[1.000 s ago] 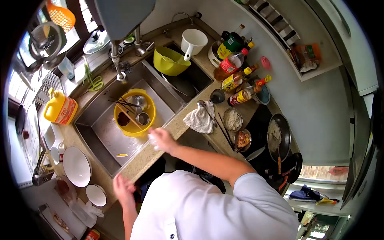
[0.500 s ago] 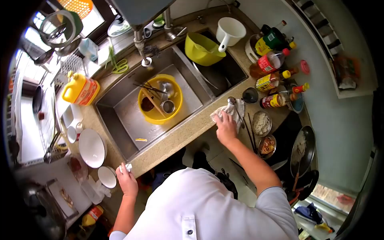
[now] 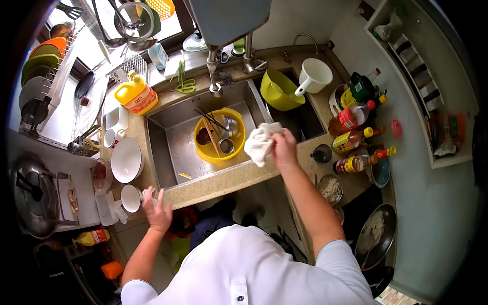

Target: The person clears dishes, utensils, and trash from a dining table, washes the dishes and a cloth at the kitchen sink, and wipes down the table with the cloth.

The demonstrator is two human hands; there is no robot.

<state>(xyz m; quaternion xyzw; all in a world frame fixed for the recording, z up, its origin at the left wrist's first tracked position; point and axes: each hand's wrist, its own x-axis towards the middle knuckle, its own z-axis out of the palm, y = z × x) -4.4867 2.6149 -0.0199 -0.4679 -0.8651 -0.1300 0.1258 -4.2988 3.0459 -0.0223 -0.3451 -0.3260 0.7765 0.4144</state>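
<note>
My right hand (image 3: 285,150) grips a crumpled white dishcloth (image 3: 260,144), raised above the front rim of the sink. My left hand (image 3: 157,212) is at the counter's left front edge beside a small white bowl (image 3: 131,198). Its fingers are spread. Something small and white shows behind those fingertips; whether it touches them I cannot make out. In the steel sink (image 3: 173,152) stands a yellow basin (image 3: 219,157) with chopsticks, a wooden utensil and a metal ladle (image 3: 226,146) in it.
A larger white bowl (image 3: 127,160), a mug (image 3: 113,137) and a yellow jug (image 3: 136,95) stand left of the sink. A green basin (image 3: 279,91) and white dipper (image 3: 315,75) occupy the right basin. Sauce bottles (image 3: 351,141), a food bowl (image 3: 330,189) and a pan (image 3: 376,236) line the right.
My right hand has lifted the dishcloth off the right counter and moved left. The left hand's fingers have spread from around a small white item. The view has shifted.
</note>
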